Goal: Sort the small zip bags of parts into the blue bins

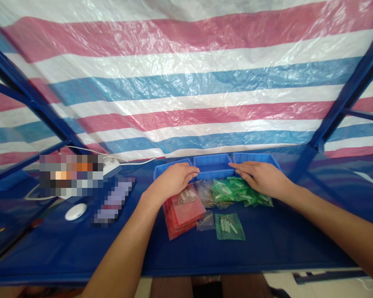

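Observation:
Three blue bins stand in a row at the back of the table. My left hand (178,178) is over the front of the left bin (161,169), its fingers bent together near the middle bin (213,165); whether they grip anything is hidden. With fingers stretched out, my right hand (256,174) lies over the front of the right bin (257,157), fingertips at the middle bin's corner. Below are stacked red bags (185,213), clear bags (207,192) and a pile of green bags (236,192). Nearer me lie one small clear bag (206,222) and one green bag (230,227) with small rods.
A phone-like object (115,200), blurred out, and a white round case (76,212) lie on the left of the blue table (261,244). White cables and a power strip (111,165) are behind them. Blue frame posts rise on both sides before a striped sheet.

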The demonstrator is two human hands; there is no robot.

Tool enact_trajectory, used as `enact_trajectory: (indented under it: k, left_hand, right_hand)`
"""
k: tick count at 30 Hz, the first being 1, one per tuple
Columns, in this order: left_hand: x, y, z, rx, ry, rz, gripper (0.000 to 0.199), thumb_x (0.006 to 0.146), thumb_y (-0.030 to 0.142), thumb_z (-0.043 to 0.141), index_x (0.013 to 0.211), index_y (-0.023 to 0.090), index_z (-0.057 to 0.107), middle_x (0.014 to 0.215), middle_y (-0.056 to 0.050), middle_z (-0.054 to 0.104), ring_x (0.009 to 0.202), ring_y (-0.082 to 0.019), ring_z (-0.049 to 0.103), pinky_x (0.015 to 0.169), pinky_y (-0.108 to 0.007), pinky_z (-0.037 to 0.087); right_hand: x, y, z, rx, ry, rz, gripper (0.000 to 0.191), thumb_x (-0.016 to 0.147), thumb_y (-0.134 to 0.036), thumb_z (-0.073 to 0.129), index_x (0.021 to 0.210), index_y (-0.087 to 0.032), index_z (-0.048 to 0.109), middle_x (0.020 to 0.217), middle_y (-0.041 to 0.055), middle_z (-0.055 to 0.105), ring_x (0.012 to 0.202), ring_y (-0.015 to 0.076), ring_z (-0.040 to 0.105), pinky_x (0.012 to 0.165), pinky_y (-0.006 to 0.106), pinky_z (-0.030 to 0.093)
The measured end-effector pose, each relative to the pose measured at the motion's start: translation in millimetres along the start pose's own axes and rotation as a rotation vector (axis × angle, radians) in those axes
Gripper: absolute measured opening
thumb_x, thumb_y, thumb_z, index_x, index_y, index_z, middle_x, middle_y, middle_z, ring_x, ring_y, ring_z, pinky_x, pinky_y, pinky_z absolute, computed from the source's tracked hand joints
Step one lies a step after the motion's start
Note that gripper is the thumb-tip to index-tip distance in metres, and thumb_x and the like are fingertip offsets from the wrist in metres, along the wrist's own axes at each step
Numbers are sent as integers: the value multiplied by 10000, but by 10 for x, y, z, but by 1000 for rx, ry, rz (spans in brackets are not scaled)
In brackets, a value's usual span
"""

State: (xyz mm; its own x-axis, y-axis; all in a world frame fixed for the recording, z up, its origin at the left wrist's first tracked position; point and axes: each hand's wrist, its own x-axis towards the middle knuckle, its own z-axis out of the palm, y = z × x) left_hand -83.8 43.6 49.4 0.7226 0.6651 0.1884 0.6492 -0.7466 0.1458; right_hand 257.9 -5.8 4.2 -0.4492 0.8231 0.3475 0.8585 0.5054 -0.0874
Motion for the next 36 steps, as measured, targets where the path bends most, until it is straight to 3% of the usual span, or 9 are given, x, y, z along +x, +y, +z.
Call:
enact_trajectory:
  k: [6,11,16,19,23,26,30,34,36]
  left_hand:
    - [-42,13,24,-5,56,-20,388,1088,371,457,1327,266,743,1231,-82,763,1089,-226,725,1018,-338,548]
    - [-79,82,-12,70,177,-59,453,1089,466,447,1396,244,696,1255,-99,726,1168,-239,687,1077,-366,529]
    - [-87,219,-89,98,259,-27,417,1094,439,445,1274,214,746,1193,-95,734,1139,-244,678,1044,-374,534]
    - [-100,299,-112,79,301,18,377,1095,395,455,1235,211,752,1174,-93,738,1115,-238,680,1035,-374,532]
    - [-111,435,-100,14,329,98,348,1094,359,463,1232,209,745,1171,-102,742,1120,-238,679,1042,-379,532]
    - [-70,548,-99,-33,342,122,344,1091,360,474,1249,203,737,1175,-108,745,1128,-242,679,1045,-390,535]
    - [91,671,-172,-133,376,101,351,1083,385,503,1293,195,709,1218,-111,740,1159,-237,687,1058,-385,535]
    - [306,705,-202,-358,377,51,394,1090,441,472,1326,204,681,1135,-92,774,959,-199,738,869,-326,591]
    - [377,680,-152,-421,438,35,378,1089,429,478,1315,200,675,1098,-84,777,938,-190,737,816,-299,590]
  right_hand:
    - [10,-28,-15,48,74,-17,474,1112,-443,396,1497,-270,612,1291,106,738,1181,285,701,1036,444,575]
    - [-13,-104,-84,100,217,-171,460,1047,-453,565,1450,-244,639,1339,142,681,1293,337,602,1132,540,499]
    - [-22,-404,-89,219,127,-368,491,970,-478,694,1404,-253,653,1275,117,721,1329,346,572,1161,559,469]
    - [3,-515,2,254,104,-387,383,1010,-398,644,1357,-240,677,1233,116,746,1280,327,612,1120,544,500]
    - [14,-545,79,362,166,-388,311,1047,-280,570,1329,-259,701,1207,107,766,1162,289,679,1052,518,542]
    - [16,-571,9,469,201,-342,305,1059,-281,558,1310,-270,732,1200,96,777,1128,270,702,1028,470,557]
    - [132,-590,-179,614,212,-144,293,1056,-370,578,1230,-264,789,1101,70,804,994,247,738,916,388,595]
    - [356,-552,-266,890,250,85,347,986,-496,665,1197,-254,800,1031,38,812,735,213,728,686,349,617]
    - [435,-541,-234,1012,305,173,348,937,-520,727,1135,-246,805,979,34,803,614,185,699,608,339,606]
